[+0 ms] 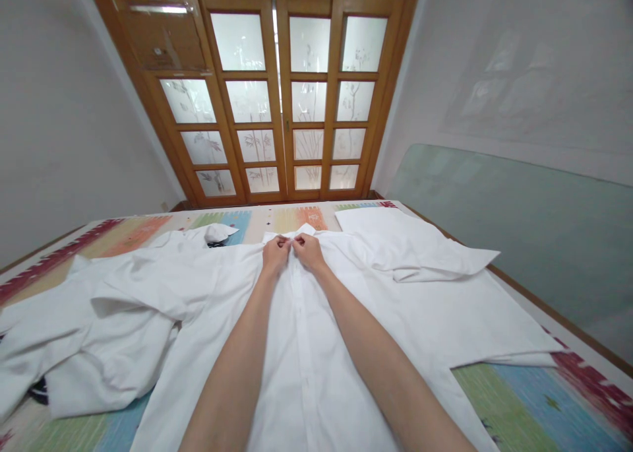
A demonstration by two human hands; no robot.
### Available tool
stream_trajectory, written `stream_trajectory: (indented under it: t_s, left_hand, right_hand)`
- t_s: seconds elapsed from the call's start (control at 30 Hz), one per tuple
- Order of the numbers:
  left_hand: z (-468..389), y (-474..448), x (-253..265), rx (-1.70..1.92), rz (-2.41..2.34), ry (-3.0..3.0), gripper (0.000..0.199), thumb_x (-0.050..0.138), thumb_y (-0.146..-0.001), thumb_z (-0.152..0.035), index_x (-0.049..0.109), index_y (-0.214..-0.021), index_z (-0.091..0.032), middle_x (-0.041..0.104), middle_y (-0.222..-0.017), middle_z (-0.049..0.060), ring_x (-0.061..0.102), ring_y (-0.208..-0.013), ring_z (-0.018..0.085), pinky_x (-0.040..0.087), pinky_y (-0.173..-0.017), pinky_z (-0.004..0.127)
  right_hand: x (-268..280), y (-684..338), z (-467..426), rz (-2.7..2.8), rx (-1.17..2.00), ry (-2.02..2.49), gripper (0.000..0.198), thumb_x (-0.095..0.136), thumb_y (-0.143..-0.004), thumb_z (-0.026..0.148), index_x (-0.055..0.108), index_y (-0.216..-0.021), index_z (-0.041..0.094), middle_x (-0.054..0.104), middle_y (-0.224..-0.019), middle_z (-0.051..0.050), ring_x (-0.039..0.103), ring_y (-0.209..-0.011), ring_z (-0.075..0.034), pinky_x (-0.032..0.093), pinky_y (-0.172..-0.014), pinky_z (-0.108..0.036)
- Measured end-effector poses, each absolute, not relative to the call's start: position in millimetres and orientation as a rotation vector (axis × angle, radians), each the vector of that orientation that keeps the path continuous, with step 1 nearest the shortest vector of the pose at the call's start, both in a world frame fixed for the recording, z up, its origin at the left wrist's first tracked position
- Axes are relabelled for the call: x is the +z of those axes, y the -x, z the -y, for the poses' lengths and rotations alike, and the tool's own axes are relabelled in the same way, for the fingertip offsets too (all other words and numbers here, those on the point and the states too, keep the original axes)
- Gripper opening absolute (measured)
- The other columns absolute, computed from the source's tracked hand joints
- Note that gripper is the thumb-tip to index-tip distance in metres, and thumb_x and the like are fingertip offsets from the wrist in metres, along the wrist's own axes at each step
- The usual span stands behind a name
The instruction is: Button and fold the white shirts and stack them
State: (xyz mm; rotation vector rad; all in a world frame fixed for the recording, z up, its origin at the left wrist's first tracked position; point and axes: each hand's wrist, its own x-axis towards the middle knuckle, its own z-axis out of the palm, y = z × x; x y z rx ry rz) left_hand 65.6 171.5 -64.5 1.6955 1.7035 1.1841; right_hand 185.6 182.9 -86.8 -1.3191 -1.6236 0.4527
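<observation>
A white shirt (341,359) lies spread front side up, its collar (306,229) at the far end and its button strip running toward me. At the top of that strip, just below the collar, my left hand (275,253) pinches the shirt's edge with closed fingers. Close beside it, my right hand (307,249) is also closed in a pinch on the shirt front. The fingertips of both hands nearly meet; any button between them is too small to make out.
More white garments (113,320) lie crumpled on the left, with dark patches showing beneath. Folded white cloth (405,241) lies at the right. Beneath is a colourful patterned sheet (524,399). A pale green board (494,208) leans along the right wall; wooden glass-paned doors (279,142) stand behind.
</observation>
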Motion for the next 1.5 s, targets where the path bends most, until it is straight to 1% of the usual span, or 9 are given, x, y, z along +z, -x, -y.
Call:
stream_trajectory:
  t_s: [0.1,0.2,0.33,0.6,0.93,1.13,1.27,1.4,1.5]
  left_hand:
    - [-172.0,-64.3,-65.3,1.246,-1.592,-1.563,0.007,0.062,-0.078,-0.020,0.067,-0.078,-0.015,0.072,-0.071,0.004,0.066,-0.068,0.016,0.050,-0.067,0.025]
    - [-172.3,-66.0,-68.5,1.255,-1.465,-1.382,0.010,0.060,-0.079,-0.022,0.064,-0.076,-0.014,0.063,-0.055,0.000,0.058,-0.046,0.012,0.043,-0.047,0.021]
    - [-173.5,-69.2,-73.8,1.285,-1.310,-1.221,0.012,0.063,-0.078,-0.025,0.059,-0.075,-0.013,0.060,-0.056,-0.001,0.054,-0.037,0.010,0.033,-0.034,0.019]
    - [-175.0,-71.2,-77.4,1.323,-1.303,-1.226,0.013,0.064,-0.079,-0.024,0.058,-0.078,-0.012,0.061,-0.061,0.000,0.057,-0.041,0.009,0.032,-0.033,0.016]
    - [-175.2,-72.0,-78.3,1.329,-1.382,-1.392,0.007,0.060,-0.077,-0.020,0.063,-0.075,-0.013,0.061,-0.050,-0.003,0.055,-0.038,0.009,0.039,-0.042,0.018]
    - [-172.7,-71.6,-74.8,1.332,-1.337,-1.309,0.010,0.059,-0.077,-0.021,0.060,-0.070,-0.015,0.058,-0.047,-0.003,0.054,-0.036,0.009,0.035,-0.040,0.018]
    - [-172.7,-72.1,-74.9,1.391,-1.305,-1.284,0.012,0.059,-0.077,-0.025,0.060,-0.073,-0.014,0.059,-0.049,-0.003,0.052,-0.034,0.009,0.034,-0.038,0.019]
    - [-173.1,-72.3,-76.2,1.434,-1.323,-1.339,0.015,0.064,-0.074,-0.028,0.063,-0.075,-0.013,0.064,-0.057,-0.001,0.052,-0.034,0.008,0.036,-0.040,0.019]
    - [-172.5,-71.9,-76.9,1.416,-1.342,-1.362,0.017,0.064,-0.074,-0.030,0.065,-0.076,-0.012,0.063,-0.054,-0.001,0.049,-0.033,0.008,0.035,-0.039,0.020]
  right_hand:
    - [-87.8,-185.9,-185.3,1.560,0.535,1.259,0.012,0.056,-0.077,0.020,0.067,-0.072,0.016,0.069,-0.069,-0.001,0.060,-0.066,-0.013,0.044,-0.066,-0.022]
    - [-87.3,-186.2,-186.1,1.526,0.575,1.238,0.012,0.056,-0.075,0.020,0.066,-0.070,0.017,0.069,-0.069,-0.001,0.060,-0.066,-0.014,0.045,-0.066,-0.023]
    - [-85.6,-187.4,-185.6,1.498,0.642,1.214,0.013,0.055,-0.073,0.021,0.066,-0.069,0.017,0.069,-0.069,-0.001,0.059,-0.066,-0.013,0.045,-0.066,-0.023]
    - [-83.9,-189.4,-186.0,1.479,0.704,1.170,0.012,0.054,-0.071,0.022,0.064,-0.066,0.017,0.065,-0.064,0.000,0.056,-0.064,-0.013,0.044,-0.064,-0.024]
    - [-85.6,-194.1,-189.0,1.406,0.832,1.108,0.024,0.050,-0.073,0.028,0.055,-0.052,0.019,0.051,-0.048,0.005,0.045,-0.050,-0.011,0.036,-0.054,-0.023]
    - [-89.9,-196.5,-192.9,1.446,0.842,1.050,0.016,0.058,-0.070,0.028,0.068,-0.067,0.017,0.063,-0.060,0.001,0.052,-0.057,-0.013,0.041,-0.059,-0.024]
    - [-94.2,-196.0,-196.6,1.465,0.758,1.037,0.014,0.064,-0.068,0.030,0.071,-0.068,0.017,0.067,-0.068,-0.002,0.056,-0.064,-0.015,0.044,-0.063,-0.026]
    - [-96.3,-194.7,-197.9,1.423,0.827,1.011,0.015,0.063,-0.069,0.030,0.070,-0.070,0.016,0.067,-0.066,-0.002,0.055,-0.060,-0.014,0.044,-0.060,-0.026]
    - [-94.9,-194.0,-196.5,1.410,0.894,0.998,0.014,0.062,-0.070,0.029,0.068,-0.069,0.016,0.066,-0.063,-0.001,0.054,-0.054,-0.013,0.043,-0.056,-0.025]
